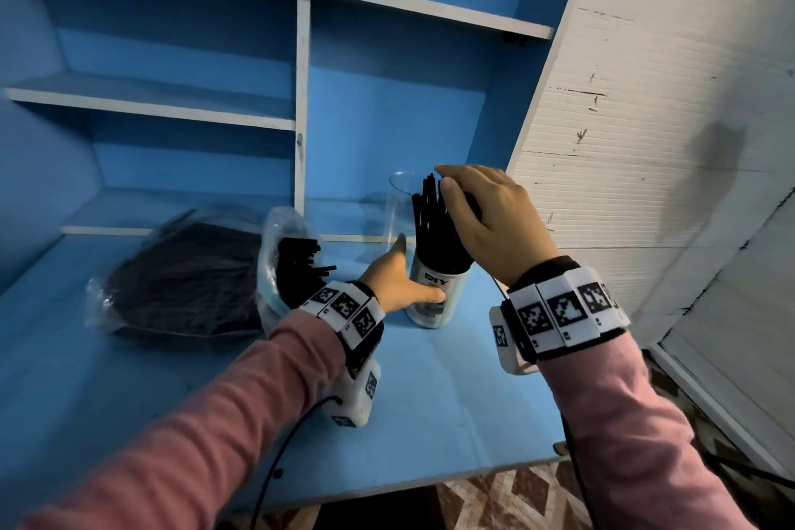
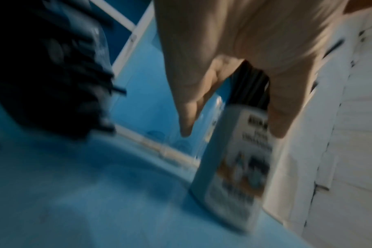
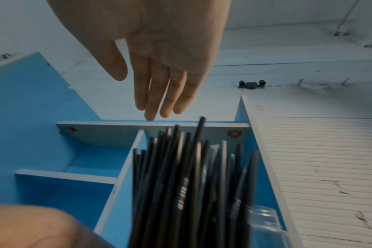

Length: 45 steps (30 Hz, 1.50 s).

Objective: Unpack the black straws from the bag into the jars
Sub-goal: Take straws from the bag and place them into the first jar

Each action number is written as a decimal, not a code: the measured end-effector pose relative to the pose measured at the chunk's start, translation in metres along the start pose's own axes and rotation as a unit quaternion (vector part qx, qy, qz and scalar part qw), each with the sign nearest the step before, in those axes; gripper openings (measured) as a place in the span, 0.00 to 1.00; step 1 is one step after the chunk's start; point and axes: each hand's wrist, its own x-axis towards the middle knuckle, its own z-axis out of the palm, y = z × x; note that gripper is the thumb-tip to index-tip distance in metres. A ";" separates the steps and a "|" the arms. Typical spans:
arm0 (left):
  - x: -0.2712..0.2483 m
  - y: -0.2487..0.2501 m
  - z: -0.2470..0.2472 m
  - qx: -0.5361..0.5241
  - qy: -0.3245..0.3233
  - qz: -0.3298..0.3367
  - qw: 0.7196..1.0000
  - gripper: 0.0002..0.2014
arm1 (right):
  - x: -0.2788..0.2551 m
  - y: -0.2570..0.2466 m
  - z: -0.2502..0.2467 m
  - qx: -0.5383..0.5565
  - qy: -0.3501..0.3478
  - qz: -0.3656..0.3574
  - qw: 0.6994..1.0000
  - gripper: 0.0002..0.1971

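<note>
A blue desk (image 1: 430, 400) with blue shelving behind carries everything. Near its right back corner stands a jar (image 1: 434, 297) labelled "DIY", crammed with black straws (image 1: 434, 228). The left hand (image 1: 398, 280), fingers straight, steadies its side; the right hand (image 1: 486, 219), fingers relaxed, holding nothing, rests over the straw tops, probably tamping them. More straws fill the bag (image 1: 279, 262) at left; an empty clear jar (image 1: 400, 207) waits behind.

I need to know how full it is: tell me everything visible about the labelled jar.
The labelled jar stands upright on the blue desk, clear-walled with a pale printed label reading DIY. A dense bunch of black straws stands in it, fanning above the rim. The left hand touches its side; the right hand rests open against the straws.
</note>
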 end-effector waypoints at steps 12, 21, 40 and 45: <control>-0.050 -0.006 -0.133 -0.072 0.191 0.111 0.973 0.13 | -0.003 -0.038 0.068 0.124 -0.111 -0.030 0.986 0.13; -0.060 -0.055 -0.147 -0.050 0.237 0.045 0.969 0.16 | 0.008 -0.037 0.151 0.131 -0.274 0.056 0.951 0.19; -0.078 -0.065 -0.148 -0.112 0.194 0.024 0.974 0.27 | 0.006 -0.037 0.183 0.168 -0.225 0.060 0.958 0.17; -0.077 -0.059 -0.153 -0.131 0.206 0.050 0.969 0.27 | 0.007 -0.035 0.186 0.198 -0.121 0.043 0.972 0.12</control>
